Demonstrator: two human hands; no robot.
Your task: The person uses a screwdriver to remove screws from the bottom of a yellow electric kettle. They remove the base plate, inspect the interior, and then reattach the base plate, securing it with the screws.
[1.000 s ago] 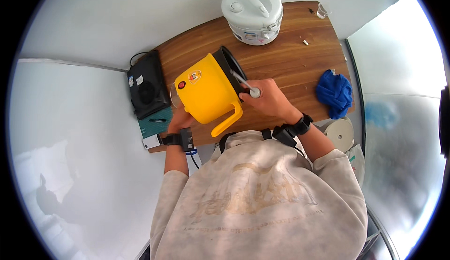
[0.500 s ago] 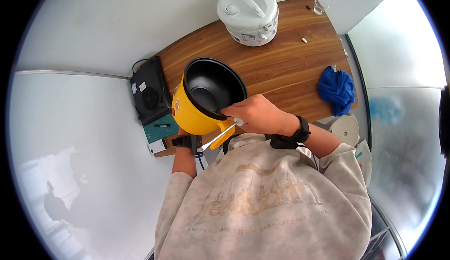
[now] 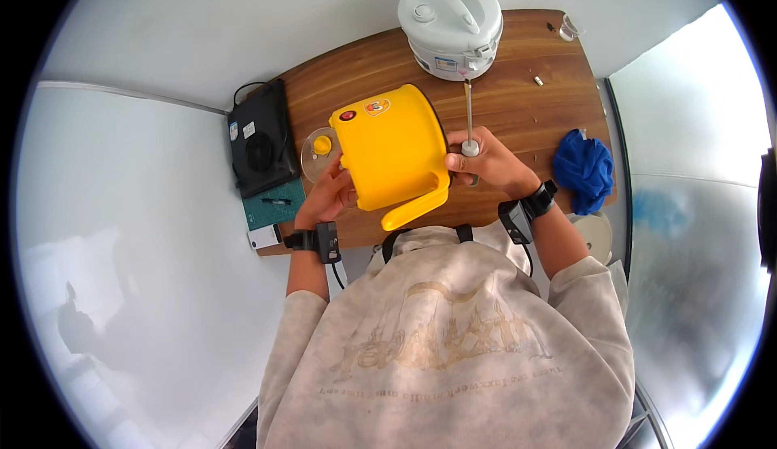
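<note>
a tan-printed beige top (image 3: 453, 392) is worn with boxy black wrist straps (image 3: 302, 241).

The yellow pot (image 3: 396, 153) you hold looks like smooth, softly glossy plastic, and the slim tool (image 3: 469, 113) with it shows a bright metal shaft and a pale, smooth grip, while the clear lid (image 3: 314, 167) beside you could be glass or plastic. Your tabletop (image 3: 522, 129) has a streaked wood-grain finish with a faint sheen, under a glossy, pale plastic cooker (image 3: 449, 28) and a rumpled, matt blue cloth (image 3: 583, 170). Your sweatshirt (image 3: 437, 319) is soft, matt fabric, and the green mat (image 3: 263, 212) looks flat and dull.
</note>
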